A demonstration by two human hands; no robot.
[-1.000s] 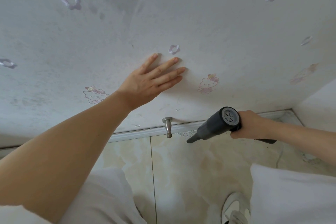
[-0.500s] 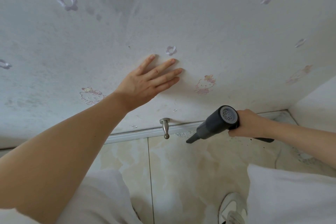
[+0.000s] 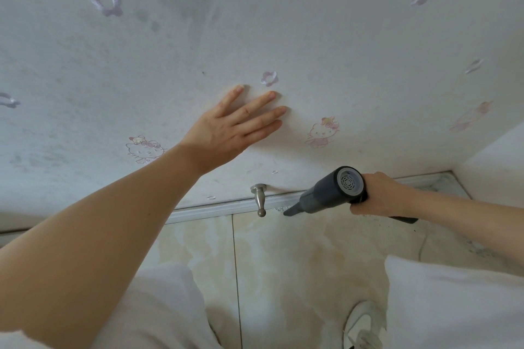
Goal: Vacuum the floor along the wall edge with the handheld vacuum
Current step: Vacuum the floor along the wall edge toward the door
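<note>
Your right hand (image 3: pixel 377 195) grips the light, rigid dark-grey handheld vacuum (image 3: pixel 326 193) by its handle at three o'clock; your left hand (image 3: pixel 226 130) lies flat on the wall.

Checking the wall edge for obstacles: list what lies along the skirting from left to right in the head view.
Skirting strip → metal door stopper → dust patch → vacuum nozzle → vacuum body → right hand.

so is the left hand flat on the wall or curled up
Flat and open: the left hand lies against the wall with straight, spread fingers, holding nothing.
</note>
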